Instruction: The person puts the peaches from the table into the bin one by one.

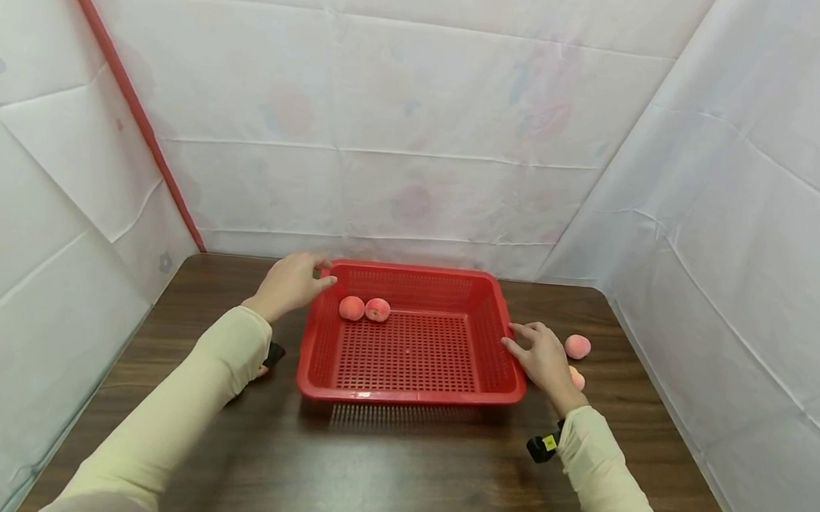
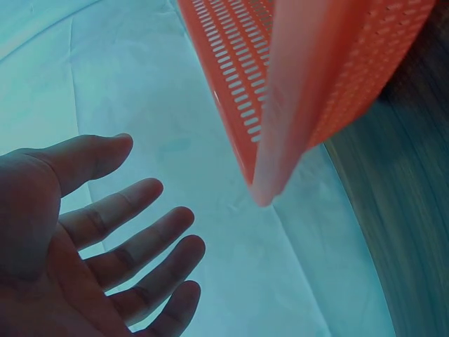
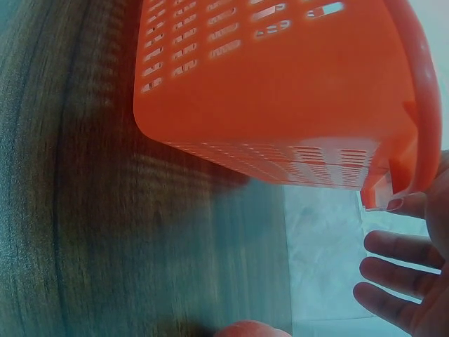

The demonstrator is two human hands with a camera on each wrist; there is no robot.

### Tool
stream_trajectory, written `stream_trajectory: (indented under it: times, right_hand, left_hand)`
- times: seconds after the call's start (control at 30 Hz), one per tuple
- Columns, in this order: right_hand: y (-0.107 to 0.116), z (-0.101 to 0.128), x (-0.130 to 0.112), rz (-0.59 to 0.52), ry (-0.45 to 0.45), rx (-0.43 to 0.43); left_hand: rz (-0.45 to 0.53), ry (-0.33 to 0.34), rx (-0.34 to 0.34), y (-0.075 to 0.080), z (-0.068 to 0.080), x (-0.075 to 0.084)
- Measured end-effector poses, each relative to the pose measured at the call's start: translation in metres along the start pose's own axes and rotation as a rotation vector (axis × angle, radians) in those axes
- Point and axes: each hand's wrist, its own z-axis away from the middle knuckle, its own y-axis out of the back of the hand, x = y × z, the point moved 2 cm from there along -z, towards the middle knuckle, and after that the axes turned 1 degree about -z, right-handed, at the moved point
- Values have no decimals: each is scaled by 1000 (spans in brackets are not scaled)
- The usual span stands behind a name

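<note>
Where open hands (image 1: 290, 284) flank it, basket (image 1: 410, 395).

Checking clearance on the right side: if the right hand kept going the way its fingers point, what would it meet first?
Probably the basket: the right hand points left at its right wall, fingertips at or almost on the rim; contact is unclear.

Staged recording booth, prob. a lab: dark wood desk (image 1: 399, 472) boxed in w/ white sheets (image 1: 403, 124) on three sides.
</note>
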Motion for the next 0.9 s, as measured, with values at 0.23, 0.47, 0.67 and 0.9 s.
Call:
stream_trajectory:
  times: [0.23, 0.47, 0.67, 0.9]
  right_hand:
    - [1, -1, -1, -13, -4, -3]
    - [1, 1, 0, -14, -8, 0]
    - [-1, 0, 0, -11, -9, -3]
    - [-2, 0, 1, -10, -15, -1]
  left_hand:
    - [12, 40, -9, 5, 7, -14]
    - [-3, 51, -13, 5, 12, -27]
    - [-6, 98, -66, 3, 19, -37]
    - [-19, 112, -103, -1, 23, -46]
